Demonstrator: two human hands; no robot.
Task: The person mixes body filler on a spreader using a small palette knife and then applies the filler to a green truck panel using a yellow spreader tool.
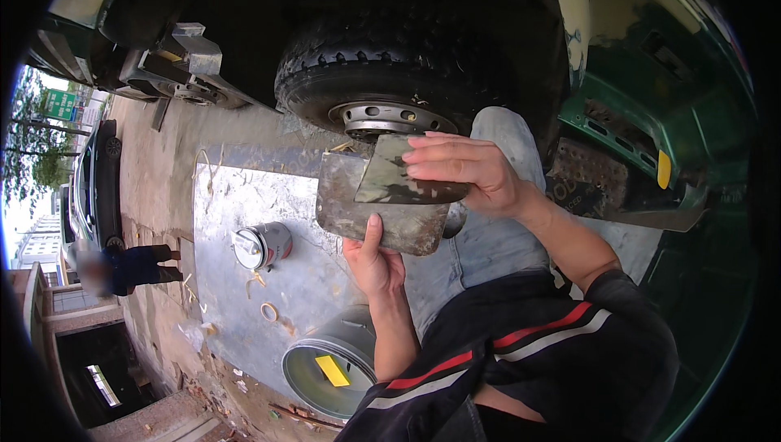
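Black striped shirt (586, 361) comes nearest; past it, the left hand (376, 267) pinches the near edge of a flat plate (390, 224), thumb on top. Over that plate the right hand (476, 174), fingers nearly straight, holds a smaller sheet (390, 172); a tyre (358, 76) stands beyond.

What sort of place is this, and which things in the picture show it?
Probably a vehicle body-repair spot, open to the outdoors: a large tyre, green bodywork with pale patches, and a round can on the grey floor sheet.
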